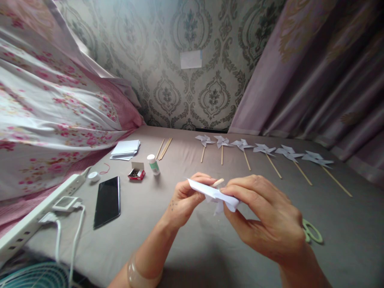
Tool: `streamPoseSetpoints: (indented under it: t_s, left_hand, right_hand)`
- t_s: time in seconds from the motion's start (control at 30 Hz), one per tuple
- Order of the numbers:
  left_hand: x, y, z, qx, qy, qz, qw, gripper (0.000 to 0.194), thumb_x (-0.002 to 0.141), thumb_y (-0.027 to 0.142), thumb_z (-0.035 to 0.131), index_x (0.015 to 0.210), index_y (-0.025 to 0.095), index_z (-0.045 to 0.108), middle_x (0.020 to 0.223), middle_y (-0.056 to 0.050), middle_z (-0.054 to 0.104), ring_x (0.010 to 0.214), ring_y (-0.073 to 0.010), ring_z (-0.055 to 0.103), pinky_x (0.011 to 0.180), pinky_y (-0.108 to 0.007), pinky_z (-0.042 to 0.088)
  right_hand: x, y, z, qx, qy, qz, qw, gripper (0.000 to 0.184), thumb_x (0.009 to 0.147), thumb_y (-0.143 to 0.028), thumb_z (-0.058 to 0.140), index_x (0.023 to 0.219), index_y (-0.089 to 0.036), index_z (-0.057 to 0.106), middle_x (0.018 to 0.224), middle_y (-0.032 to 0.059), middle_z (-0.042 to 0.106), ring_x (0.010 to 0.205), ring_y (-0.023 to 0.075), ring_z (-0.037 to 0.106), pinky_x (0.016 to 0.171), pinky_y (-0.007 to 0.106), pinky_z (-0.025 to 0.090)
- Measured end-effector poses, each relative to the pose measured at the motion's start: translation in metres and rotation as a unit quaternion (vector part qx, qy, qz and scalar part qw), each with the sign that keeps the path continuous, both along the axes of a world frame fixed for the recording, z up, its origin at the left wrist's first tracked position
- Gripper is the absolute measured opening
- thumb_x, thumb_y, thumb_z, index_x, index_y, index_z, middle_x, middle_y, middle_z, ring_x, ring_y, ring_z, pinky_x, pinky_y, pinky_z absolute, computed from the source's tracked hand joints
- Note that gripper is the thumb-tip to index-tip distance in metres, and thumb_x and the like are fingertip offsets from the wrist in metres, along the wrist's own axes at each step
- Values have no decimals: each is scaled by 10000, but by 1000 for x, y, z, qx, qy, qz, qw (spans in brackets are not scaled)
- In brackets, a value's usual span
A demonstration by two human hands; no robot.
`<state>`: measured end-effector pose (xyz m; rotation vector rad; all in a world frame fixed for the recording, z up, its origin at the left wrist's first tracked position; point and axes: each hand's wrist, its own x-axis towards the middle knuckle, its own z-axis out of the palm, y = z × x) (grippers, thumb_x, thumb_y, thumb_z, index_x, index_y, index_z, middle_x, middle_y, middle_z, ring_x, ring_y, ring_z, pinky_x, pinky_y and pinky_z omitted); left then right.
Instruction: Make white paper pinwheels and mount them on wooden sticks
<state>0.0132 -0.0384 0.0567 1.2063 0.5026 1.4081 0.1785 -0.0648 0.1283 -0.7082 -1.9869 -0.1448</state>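
A white paper pinwheel (207, 192) is held up in front of me, seen nearly edge-on. My left hand (187, 198) is closed on its left side, thumb below and fingers behind. The tip of a wooden stick (219, 183) shows just behind the paper, between my hands; the rest of it is hidden. On the right side of the pinwheel, my right hand (265, 212) pinches a folded blade near the middle between thumb and fingers. Whether a pin sits between the right fingertips is too small to make out.
Several finished pinwheels (264, 149) lie in a row behind my hands. Leftward are a paper stack (125, 149), wooden sticks (165, 149), a glue stick (153, 165), an open red box (136, 173), a phone (107, 202) and a power strip (39, 218). Green scissors (313, 232) lie right.
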Motion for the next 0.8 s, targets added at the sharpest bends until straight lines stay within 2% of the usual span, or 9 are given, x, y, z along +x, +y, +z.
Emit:
streamPoseSetpoints:
  t_s: [0.07,0.17,0.37,0.5,0.57,0.63,0.8]
  left_hand:
    - [0,0,2,-2,-9,2,1000,153,783,241,697,923,252,757,956,-58,646,869,-166,574,758,-257,441]
    - [1,-1,4,-37,-11,-3,999,159,772,285,710,914,231,756,958,-57,663,841,-163,581,746,-259,446]
    - [4,-1,5,-109,-18,11,994,234,721,340,751,904,196,746,968,-69,692,884,-194,607,774,-284,452]
    - [9,2,6,-155,-47,42,986,324,666,355,781,928,176,718,864,-59,690,765,-158,592,711,-272,442]
    - [9,5,7,-177,-73,63,980,289,663,322,769,891,158,703,763,-33,653,654,-114,541,642,-244,414]
    - [9,9,7,-190,-98,86,973,230,653,270,755,833,147,684,697,-2,596,582,-77,474,579,-215,370]
    - [8,7,8,-148,-112,189,964,200,599,213,788,737,170,649,690,31,535,610,-64,440,585,-185,348]
  right_hand:
    - [0,1,-1,-19,20,1,1000,187,756,-73,614,885,-207,638,791,38,682,712,163,634,667,294,501]
    - [-1,5,-3,-90,68,13,994,157,773,-83,613,874,-201,641,789,35,676,718,157,634,653,269,502]
    - [-2,11,-6,-213,108,19,971,72,824,-210,616,816,-202,687,811,28,697,718,154,638,617,245,502]
    - [-1,13,-8,-285,148,13,947,100,804,-267,644,816,-198,717,756,13,701,657,149,631,587,244,504]
    - [-2,15,-11,-337,199,13,920,123,782,-297,666,815,-193,724,716,9,698,620,151,624,567,252,504]
    - [-5,19,-15,-387,272,2,881,164,753,-334,692,804,-183,729,713,19,708,620,162,629,564,262,504]
    - [-16,36,-31,-470,426,7,773,249,661,-374,755,791,-162,731,767,49,729,668,173,633,603,270,484]
